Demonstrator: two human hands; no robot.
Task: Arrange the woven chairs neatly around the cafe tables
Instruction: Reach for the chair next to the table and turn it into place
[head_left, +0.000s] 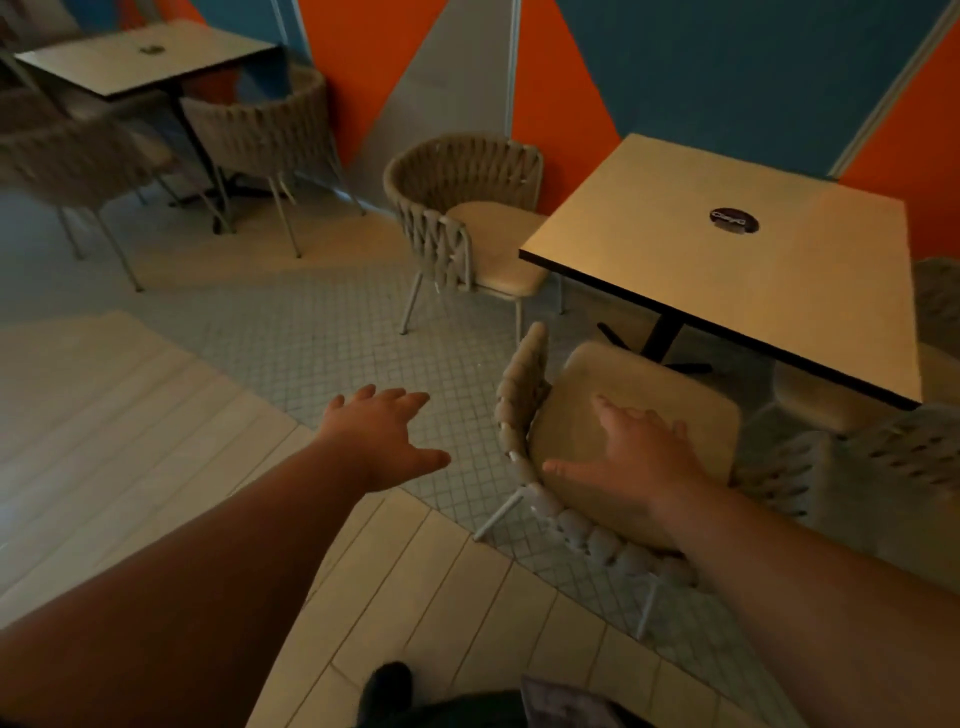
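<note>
A woven chair (524, 395) with a cream cushion stands right below me, its seat facing the square cafe table (675, 270). My right hand (634, 457) hovers over that cushion with fingers spread, holding nothing. My left hand (382, 436) is open above the tiled floor, left of the chair's woven back and apart from it. A second woven chair (447, 202) stands at the table's left side near the wall. Another woven chair (914, 457) sits at the right, partly under the table.
A second table (104, 57) with two woven chairs (260, 135) stands at the far left. A dark round disc (733, 221) lies on the near table. The orange, blue and grey wall runs behind. My shoe (387, 691) shows at the bottom.
</note>
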